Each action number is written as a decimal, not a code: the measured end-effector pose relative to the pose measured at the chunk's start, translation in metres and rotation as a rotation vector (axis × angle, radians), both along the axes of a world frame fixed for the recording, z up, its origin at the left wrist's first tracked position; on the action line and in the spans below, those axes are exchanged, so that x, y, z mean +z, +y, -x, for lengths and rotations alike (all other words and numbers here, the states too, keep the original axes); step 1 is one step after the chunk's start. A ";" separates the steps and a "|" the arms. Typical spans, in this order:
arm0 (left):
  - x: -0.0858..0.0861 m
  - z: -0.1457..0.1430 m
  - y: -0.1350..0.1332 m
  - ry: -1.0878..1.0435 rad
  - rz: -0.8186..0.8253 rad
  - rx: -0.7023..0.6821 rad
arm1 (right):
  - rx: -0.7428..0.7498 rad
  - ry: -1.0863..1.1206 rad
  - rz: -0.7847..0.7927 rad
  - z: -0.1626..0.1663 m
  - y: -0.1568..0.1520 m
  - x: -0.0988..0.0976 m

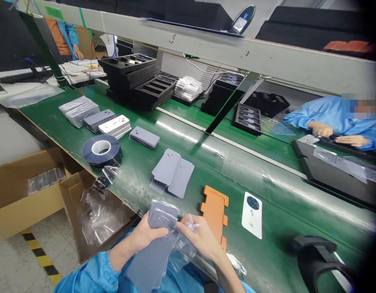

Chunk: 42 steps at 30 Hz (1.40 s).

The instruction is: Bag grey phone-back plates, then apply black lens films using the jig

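My left hand (144,237) is closed around grey phone back panels (151,262), held over my lap at the bench edge. Clear plastic (165,217) covers their upper end. My right hand (200,235) pinches a crumpled clear plastic bag (185,249) beside those panels. Just beyond my hands, loose grey panels (172,171) lie in two overlapping piles. An orange tray-like fixture (212,211) lies right of my right hand. Further right is a white phone back panel (252,215) with a dark round camera area.
A blue tape roll (92,152) and stacked panels (144,137) lie to the left. Below stands a cardboard box (72,203) of plastic waste. Black trays (129,69) are piled behind. A black stand (316,260) is at right. A co-worker (331,118) sits opposite.
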State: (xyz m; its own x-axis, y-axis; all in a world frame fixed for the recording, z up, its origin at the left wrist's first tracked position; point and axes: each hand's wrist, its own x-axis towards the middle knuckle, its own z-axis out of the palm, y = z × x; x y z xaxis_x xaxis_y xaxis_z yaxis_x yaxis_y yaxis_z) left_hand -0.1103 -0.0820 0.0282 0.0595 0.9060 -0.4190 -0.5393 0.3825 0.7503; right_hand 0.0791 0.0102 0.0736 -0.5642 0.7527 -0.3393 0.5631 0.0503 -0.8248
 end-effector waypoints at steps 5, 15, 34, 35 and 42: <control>-0.004 0.003 -0.001 0.130 -0.093 -0.038 | 0.003 0.018 0.076 0.012 -0.004 0.004; -0.001 0.004 0.001 0.127 -0.154 -0.070 | 0.044 0.209 0.321 0.016 -0.001 0.002; -0.019 0.022 -0.007 0.136 -0.061 -0.146 | 0.098 0.014 0.059 -0.012 0.044 0.003; -0.018 0.023 -0.007 0.135 -0.053 -0.150 | 0.100 -0.003 0.045 -0.013 0.045 0.002; -0.014 0.025 -0.009 0.050 -0.055 -0.168 | -0.012 -0.052 0.048 -0.012 0.052 -0.004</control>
State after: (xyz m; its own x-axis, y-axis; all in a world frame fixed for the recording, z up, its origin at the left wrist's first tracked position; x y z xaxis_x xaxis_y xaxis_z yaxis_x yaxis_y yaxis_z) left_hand -0.1355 -0.0906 0.0143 0.1922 0.9067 -0.3754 -0.4329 0.4216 0.7968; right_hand 0.0913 0.0622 0.0691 -0.5360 0.7413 -0.4040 0.6054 0.0040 -0.7959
